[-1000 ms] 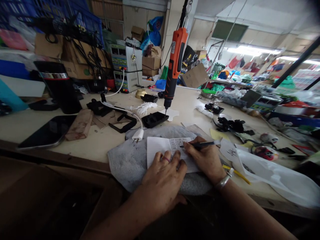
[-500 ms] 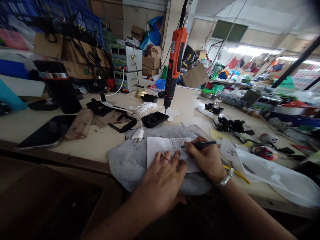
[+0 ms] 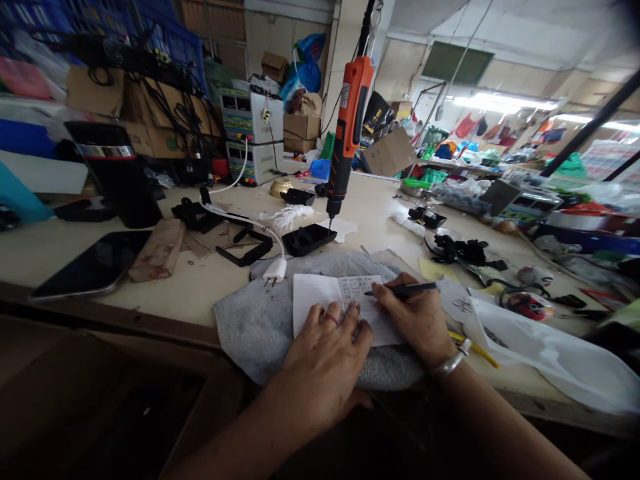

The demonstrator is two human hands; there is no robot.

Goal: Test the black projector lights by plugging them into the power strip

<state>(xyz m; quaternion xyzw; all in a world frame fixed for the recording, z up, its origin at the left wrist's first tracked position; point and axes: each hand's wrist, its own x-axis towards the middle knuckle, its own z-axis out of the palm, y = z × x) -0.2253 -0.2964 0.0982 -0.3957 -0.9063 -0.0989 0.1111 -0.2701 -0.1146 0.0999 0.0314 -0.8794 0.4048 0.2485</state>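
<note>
An open notebook [image 3: 316, 291] lies on a grey cloth [image 3: 250, 337] at the near edge of the workbench. My left hand [image 3: 327, 357] rests with its fingers spread across the lower part of the pages, pressing them down. Between the fingers of my right hand [image 3: 420, 320] is a dark pen [image 3: 413, 289], its tip on the right page beside several handwritten lines. The lower part of the notebook is hidden under my hands. A white two-pin plug [image 3: 275, 270] lies on the cloth left of the notebook.
An orange electric screwdriver [image 3: 350, 127] hangs with its bit over a black plastic housing [image 3: 307, 239]. To the left are a wooden block [image 3: 157, 250], a phone [image 3: 93, 263] and a black tumbler [image 3: 123, 177]. A yellow pencil [image 3: 475, 350] and clear plastic bag [image 3: 555, 353] lie right.
The pen and my right hand have shifted slightly to the right along the page. My left hand stays flat on the notebook.
</note>
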